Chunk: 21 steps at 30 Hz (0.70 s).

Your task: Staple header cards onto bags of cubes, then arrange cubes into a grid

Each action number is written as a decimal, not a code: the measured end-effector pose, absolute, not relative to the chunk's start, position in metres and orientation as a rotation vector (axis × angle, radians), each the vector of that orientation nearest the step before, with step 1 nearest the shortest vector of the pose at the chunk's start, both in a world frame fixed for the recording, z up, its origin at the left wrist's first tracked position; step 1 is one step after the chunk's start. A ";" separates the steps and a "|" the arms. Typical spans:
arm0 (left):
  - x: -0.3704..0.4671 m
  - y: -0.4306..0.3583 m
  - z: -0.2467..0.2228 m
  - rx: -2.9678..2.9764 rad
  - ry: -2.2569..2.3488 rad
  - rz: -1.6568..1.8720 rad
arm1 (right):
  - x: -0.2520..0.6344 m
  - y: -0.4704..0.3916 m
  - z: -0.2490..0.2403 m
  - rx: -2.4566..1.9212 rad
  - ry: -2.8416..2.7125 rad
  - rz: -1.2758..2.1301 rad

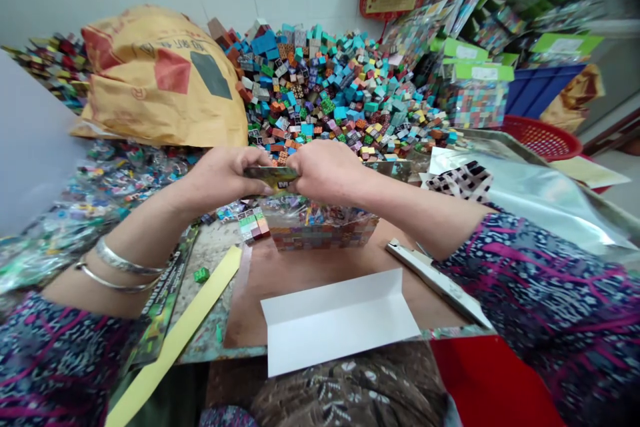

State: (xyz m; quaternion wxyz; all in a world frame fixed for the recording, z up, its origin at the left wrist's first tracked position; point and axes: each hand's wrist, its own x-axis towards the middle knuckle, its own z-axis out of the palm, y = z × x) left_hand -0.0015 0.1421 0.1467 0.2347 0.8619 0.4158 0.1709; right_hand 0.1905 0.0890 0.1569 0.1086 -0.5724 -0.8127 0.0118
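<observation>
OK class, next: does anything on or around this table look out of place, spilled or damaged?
The creased white sheet and yellow strip stick out past the table's front edge, and a green brick lies apart from the heap, so all three look stray.

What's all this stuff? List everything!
Blocks: countless, multicoloured, by wall
Sack: one, yellow, left of blocks
Packets: many, mixed, below sack
Board: one, brown, tabletop
Bag: one, clear, under hands
Card: one, dark green, between hands
Paper: one, white, front
Strip: one, yellow, front left
Long tool: one, whitish, on board
Checked piece: one, dark-and-pale, right
Sheet: one, silvery, right
Basket: one, red, back right
Bin: one, blue, behind basket
Green-topped bags: several, multicoloured, right
Plaque: one, red, wall
Red thing: one, lower right
Bracelets: two, silver, left wrist
Left hand: one, holding card
Right hand: one, holding card
</observation>
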 end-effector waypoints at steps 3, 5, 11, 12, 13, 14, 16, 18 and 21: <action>-0.011 0.141 0.131 2.086 1.178 0.713 | 0.190 0.092 0.157 -1.663 -2.398 0.053; -0.013 0.141 0.118 1.876 1.135 0.869 | 0.189 0.094 0.156 -1.668 -2.396 0.078; -0.003 0.133 0.089 1.462 0.949 0.996 | 0.190 0.098 0.155 -1.645 -2.398 0.092; -0.001 0.132 0.086 1.450 0.944 1.014 | 0.190 0.097 0.156 -1.632 -2.403 0.090; 0.001 0.131 0.085 1.446 0.949 1.047 | 0.191 0.097 0.156 -1.619 -2.411 0.089; 0.002 0.131 0.083 1.447 0.961 1.088 | 0.191 0.096 0.157 -1.606 -2.421 0.087; 0.003 0.131 0.082 1.458 0.981 1.170 | 0.192 0.096 0.158 -1.577 -2.447 0.080; 0.004 0.131 0.081 1.462 0.982 1.227 | 0.192 0.095 0.159 -1.545 -2.470 0.073; 0.005 0.132 0.082 1.469 0.948 1.234 | 0.193 0.094 0.160 -1.523 -2.510 0.071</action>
